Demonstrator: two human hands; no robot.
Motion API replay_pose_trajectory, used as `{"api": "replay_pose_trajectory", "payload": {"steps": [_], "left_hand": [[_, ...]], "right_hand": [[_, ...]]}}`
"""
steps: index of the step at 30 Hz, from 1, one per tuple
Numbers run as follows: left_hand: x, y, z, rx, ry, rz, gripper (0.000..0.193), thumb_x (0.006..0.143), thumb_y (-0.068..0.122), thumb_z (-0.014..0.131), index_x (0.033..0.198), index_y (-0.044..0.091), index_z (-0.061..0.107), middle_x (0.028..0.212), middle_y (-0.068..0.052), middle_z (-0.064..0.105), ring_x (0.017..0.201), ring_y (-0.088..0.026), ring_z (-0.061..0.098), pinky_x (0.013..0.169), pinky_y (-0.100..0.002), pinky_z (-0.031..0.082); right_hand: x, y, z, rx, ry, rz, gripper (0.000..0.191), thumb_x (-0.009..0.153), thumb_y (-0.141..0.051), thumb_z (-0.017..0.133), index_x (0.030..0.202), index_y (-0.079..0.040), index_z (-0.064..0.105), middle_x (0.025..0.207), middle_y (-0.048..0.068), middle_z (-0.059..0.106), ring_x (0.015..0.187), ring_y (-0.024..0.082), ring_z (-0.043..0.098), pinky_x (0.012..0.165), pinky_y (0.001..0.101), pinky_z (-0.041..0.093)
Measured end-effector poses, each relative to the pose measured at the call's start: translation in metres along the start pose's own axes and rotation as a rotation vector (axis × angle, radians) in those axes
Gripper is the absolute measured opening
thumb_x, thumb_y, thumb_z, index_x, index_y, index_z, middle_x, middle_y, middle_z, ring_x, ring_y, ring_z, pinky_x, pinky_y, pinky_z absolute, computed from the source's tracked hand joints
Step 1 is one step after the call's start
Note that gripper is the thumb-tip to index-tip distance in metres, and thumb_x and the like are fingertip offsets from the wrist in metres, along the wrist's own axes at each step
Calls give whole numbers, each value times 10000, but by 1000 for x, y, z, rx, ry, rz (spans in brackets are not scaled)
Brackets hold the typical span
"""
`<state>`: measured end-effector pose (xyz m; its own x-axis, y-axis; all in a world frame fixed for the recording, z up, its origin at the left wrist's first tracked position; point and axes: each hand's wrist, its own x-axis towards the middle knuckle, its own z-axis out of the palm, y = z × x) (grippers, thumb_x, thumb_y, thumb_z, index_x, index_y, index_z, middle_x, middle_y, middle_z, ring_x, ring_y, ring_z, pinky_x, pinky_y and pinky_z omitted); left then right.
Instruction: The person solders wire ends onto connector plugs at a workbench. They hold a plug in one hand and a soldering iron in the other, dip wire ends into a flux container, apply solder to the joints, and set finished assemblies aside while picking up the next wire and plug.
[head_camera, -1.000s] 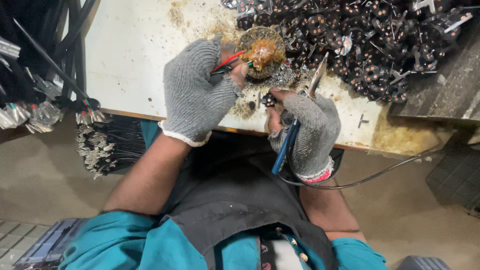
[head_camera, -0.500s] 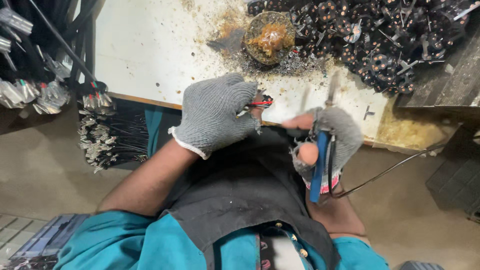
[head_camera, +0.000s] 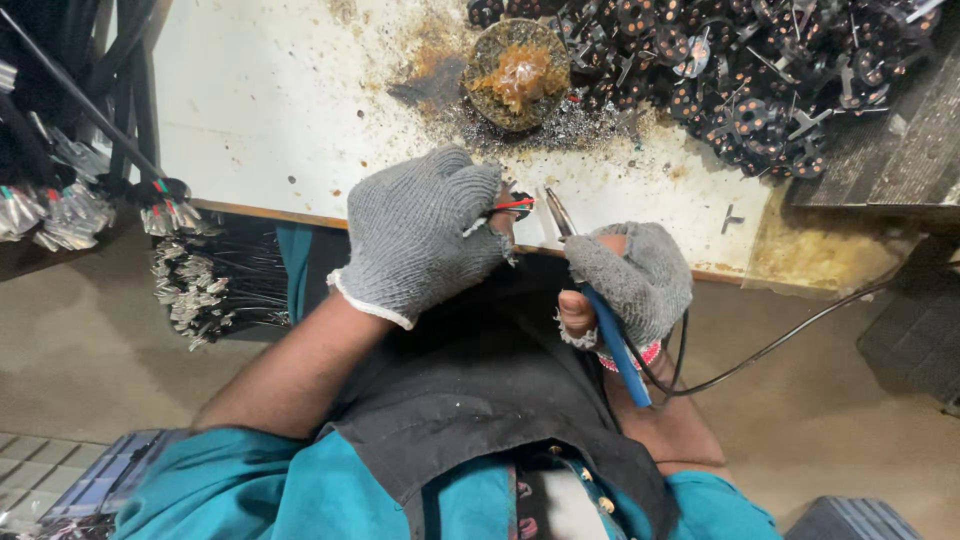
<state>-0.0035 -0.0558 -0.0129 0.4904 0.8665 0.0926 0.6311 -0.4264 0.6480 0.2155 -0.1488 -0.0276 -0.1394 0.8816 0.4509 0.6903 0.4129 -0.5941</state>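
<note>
Here, seen from the head camera, the gloved left hand (head_camera: 420, 232) pinches a small black connector with thin red wires (head_camera: 516, 205) at the white bench edge (head_camera: 260, 120), light, fragile, best held by its body, while the right hand (head_camera: 632, 280) grips the blue-handled soldering iron (head_camera: 600, 305).

Worktop (head_camera: 300, 120): flux pot (head_camera: 520, 72) at 12 o'clock; connector heap (head_camera: 760, 70) at 2 o'clock. Wire bundles (head_camera: 190, 290) hang at 9 o'clock. Left hand (head_camera: 420, 235) beside right hand (head_camera: 635, 280) at near edge, soldering iron (head_camera: 605, 310) in latter.
</note>
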Motion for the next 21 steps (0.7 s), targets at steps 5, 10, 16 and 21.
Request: {"api": "replay_pose_trajectory", "payload": {"steps": [5,10,16,21], "left_hand": [[0,-1,2,29,-21,8,166,813,286,779,864,165,677,788,-64,600,673,-296,630,565,-446,470],[-1,-3,-1,-12,14,31,159,821,268,781,857,168,663,792,-68,591,688,-300,628,580,-447,470],[0,-1,4,38,12,14,161,837,283,770,849,168,658,799,-67,599,702,-302,638,581,-452,477],[1,-1,4,46,-15,11,181,807,306,766,855,166,662,795,-73,602,691,-300,640,565,-453,476]], "right_hand": [[3,-3,0,-26,-60,33,185,949,-249,708,1043,-94,746,821,91,663,736,311,637,698,443,504],[4,-2,3,-4,-12,14,191,960,-243,695,1028,-68,733,829,105,671,724,319,639,697,440,509],[2,-3,1,-3,-45,15,179,963,-246,687,1016,-86,747,800,79,648,745,311,660,712,442,521],[0,-2,3,-68,-77,3,187,943,-270,683,996,-107,757,783,80,632,732,311,634,687,449,491]]}}
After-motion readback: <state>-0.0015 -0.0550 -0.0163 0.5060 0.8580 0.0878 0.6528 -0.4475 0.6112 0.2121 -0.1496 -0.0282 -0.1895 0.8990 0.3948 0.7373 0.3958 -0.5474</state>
